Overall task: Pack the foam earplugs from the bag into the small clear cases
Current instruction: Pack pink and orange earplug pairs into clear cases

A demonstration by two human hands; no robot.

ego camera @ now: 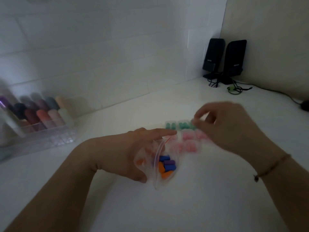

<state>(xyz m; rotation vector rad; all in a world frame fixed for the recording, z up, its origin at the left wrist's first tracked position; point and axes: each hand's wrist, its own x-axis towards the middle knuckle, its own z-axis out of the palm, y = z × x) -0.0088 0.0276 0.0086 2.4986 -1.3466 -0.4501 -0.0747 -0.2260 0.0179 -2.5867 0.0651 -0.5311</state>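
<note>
On the white table, near its middle, a clear zip bag lies with its mouth turned toward the far side, and loose foam earplugs in blue, purple and orange show through the plastic. The left hand rests on the bag's left part, its index finger stretched straight out toward the cases and the other fingers loosely bent over the plastic; whether they pinch the bag cannot be told. Just beyond the bag sits a cluster of small clear cases: the far row holds green earplugs, the nearer rows pink earplugs. The right hand hovers over the right end of the green row, blurred, with thumb and fingertips drawn close together above the cases; the blur hides whether anything is held between them. A thin bracelet circles the right wrist. At the table's left edge stands a clear organizer filled with coloured bottles. In the far right corner two black speakers stand side by side against the wall, their cables trailing over the table.
</note>
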